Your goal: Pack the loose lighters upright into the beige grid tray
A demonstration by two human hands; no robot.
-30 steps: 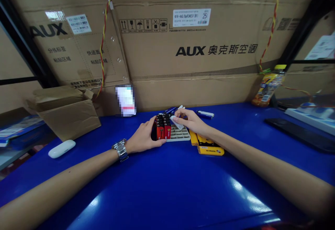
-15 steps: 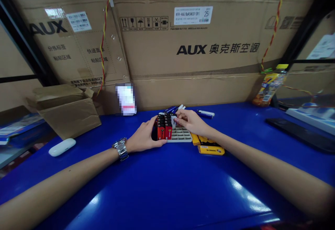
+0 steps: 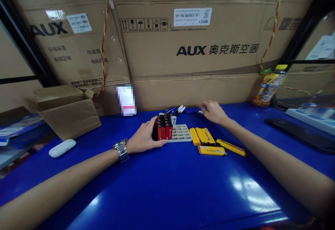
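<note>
My left hand wraps round the left side of a pale gridded tray, thumb along its front edge. Upright red lighters with black tops fill the tray's left columns. One white lighter stands at the back of the column beside them. Behind the tray on the right, my right hand has its fingers bent down round a blue and white lighter, mostly covered by them. Several yellow lighters lie flat right of the tray. More blue and white lighters lie behind it.
An open cardboard box and a white case are at the left. A lit phone leans on the big carton behind the blue table. A drink bottle and a black flat object are at the right.
My right hand has let go of the white lighter in the tray and moved back and right to the lighter behind. My left hand stays on the tray.
</note>
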